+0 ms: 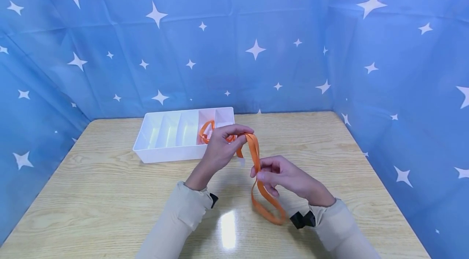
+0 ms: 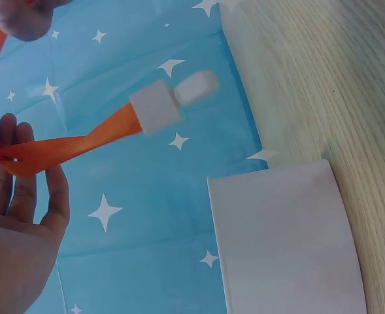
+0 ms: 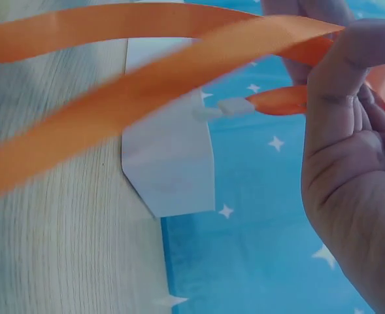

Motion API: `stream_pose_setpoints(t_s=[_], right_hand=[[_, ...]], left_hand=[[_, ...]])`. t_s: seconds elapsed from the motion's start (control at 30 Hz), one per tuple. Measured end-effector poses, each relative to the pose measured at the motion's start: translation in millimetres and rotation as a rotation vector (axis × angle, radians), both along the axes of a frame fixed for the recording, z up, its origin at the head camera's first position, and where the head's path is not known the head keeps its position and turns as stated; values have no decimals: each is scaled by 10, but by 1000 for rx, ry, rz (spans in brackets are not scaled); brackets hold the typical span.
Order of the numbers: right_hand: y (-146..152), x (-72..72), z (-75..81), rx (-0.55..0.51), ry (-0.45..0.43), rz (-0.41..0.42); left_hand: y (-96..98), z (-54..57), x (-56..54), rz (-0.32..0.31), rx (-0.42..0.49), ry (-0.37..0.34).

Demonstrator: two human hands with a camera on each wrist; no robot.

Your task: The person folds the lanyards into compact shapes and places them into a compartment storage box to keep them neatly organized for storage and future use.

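Note:
An orange lanyard (image 1: 253,149) hangs above the table, pinched near its top by my left hand (image 1: 223,145). Lower down, my right hand (image 1: 283,177) pinches the strap between thumb and fingers, and the loop dangles beneath toward the tabletop. The lanyard's white clip (image 2: 156,106) sticks out past the left hand's fingers in the left wrist view. Two lengths of strap (image 3: 114,104) cross in front of the right wrist camera. Behind the left hand stands a white divided tray (image 1: 172,154); another orange lanyard (image 1: 202,130) lies in its right part, partly hidden by that hand.
The tray's left compartments show bare white floors. It stands near the back edge of the wooden table (image 1: 99,177). A blue curtain with white stars (image 1: 205,47) hangs behind the table and along both sides.

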State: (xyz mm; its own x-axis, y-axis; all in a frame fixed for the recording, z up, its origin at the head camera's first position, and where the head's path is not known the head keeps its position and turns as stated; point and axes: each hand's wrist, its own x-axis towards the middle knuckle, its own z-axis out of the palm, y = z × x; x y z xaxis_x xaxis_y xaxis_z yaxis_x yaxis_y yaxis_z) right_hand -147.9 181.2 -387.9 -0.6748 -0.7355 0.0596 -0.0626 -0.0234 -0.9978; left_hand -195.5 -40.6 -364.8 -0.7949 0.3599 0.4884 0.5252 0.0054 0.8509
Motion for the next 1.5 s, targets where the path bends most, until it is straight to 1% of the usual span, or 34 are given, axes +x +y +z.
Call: stream_pose_setpoints(t_s=[0.13,0.23,0.37,0.47,0.6,0.7,0.77,0.87,0.93,1.0,1.1,1.17,1.27,1.5], right_hand=[[0,7,-2,29,29,-82],[3,15,-6,42,70,-134],[3,22,-13,22,114,-169],[4,37,3,10,130,-205],[8,62,42,-12,160,-283],[8,79,75,-59,188,-332],[8,88,98,-109,211,-344],[7,105,139,-189,226,-341],[4,120,180,-220,226,-352],[0,136,234,-222,227,-376],[-16,154,331,-195,248,-418],[-26,159,388,-178,273,-432],[-42,159,452,-177,303,-441],[-63,145,539,-204,349,-476]], left_hand=[[-5,-5,-7,13,1,-2],[-11,-3,-6,27,-1,0],[-20,-7,-14,30,16,0],[-25,-12,-20,36,28,-6],[-33,-24,-20,53,32,-16],[-31,-41,-20,71,30,-8],[-25,-55,-26,81,32,10],[-12,-77,-38,88,34,43],[-2,-86,-38,89,33,49],[8,-99,-35,91,21,37],[24,-116,-21,100,-8,-6],[35,-133,-14,106,-28,-21],[57,-153,-5,104,-49,-18],[114,-151,26,78,-54,4]])
